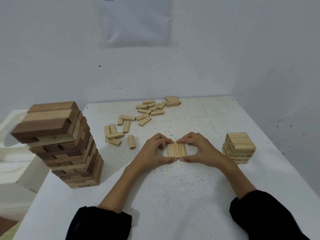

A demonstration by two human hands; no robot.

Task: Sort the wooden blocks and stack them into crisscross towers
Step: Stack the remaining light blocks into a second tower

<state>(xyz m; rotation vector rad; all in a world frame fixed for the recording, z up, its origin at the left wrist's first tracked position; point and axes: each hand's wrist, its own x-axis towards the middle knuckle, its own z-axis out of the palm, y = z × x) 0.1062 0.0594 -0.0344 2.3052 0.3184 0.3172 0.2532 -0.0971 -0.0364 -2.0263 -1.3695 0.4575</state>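
- At table point(173, 196) centre: flat row of small pale blocks point(176, 150), side by side.
- Row pinched from either side by left hand point(152, 153) and right hand point(200, 151).
- loose small blocks point(143, 111) behind; short tower point(239, 148) right, tall tower point(69, 144) left.

White table point(173, 187), top speckled with dark flecks, fills lower centre. Pale bluish-white wall point(52, 49) behind it; side wall point(285, 66) meets it at a corner, upper right. Pale sheet point(136, 23) fixed to the wall, top centre. White moulded shape point(10, 153) at left edge, kind unclear. Light soft, even.
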